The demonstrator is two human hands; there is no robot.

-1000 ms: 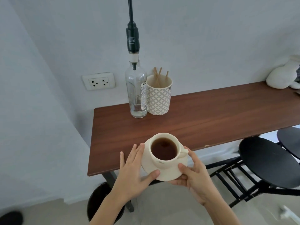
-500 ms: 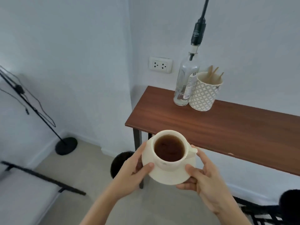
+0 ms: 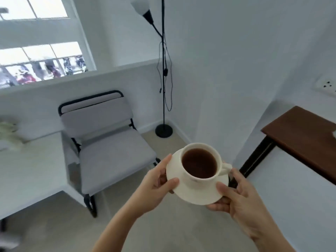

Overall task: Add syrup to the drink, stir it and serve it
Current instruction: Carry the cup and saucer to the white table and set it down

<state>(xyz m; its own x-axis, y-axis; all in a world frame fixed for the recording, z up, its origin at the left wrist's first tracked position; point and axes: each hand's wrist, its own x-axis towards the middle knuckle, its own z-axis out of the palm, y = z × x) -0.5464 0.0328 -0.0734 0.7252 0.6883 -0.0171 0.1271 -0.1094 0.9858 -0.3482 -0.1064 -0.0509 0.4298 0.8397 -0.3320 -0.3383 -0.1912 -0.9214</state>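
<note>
The cream ceramic cup of dark brown drink (image 3: 199, 165) stood upright on a round cream ceramic saucer (image 3: 192, 194), and the pair was held in the air between both hands, clear of any surface. The left hand (image 3: 156, 186) gripped the saucer's left rim, thumb lying on top and fingers (image 3: 164, 161) curled beneath. The right hand (image 3: 236, 194) gripped the right rim in the same way, thumb on top just below the cup's handle, which pointed to the right. Both sets of fingers were clenched on the saucer; neither touched the cup itself. The liquid sat a little below the lip and looked level. The dark wooden counter (image 3: 305, 131) lay well apart at the right edge of the view. A grey padded chair with a black tube frame (image 3: 107, 142) stood ahead, with a white counter (image 3: 31, 171) to its left; a black floor lamp (image 3: 163, 70) occupied the corner. No syrup or stirrer was visible. In my judgement the serving step was in hand. The next move would call for keeping the saucer level and setting it down gently, probably on the white counter; a tilt could slop the drink.
</note>
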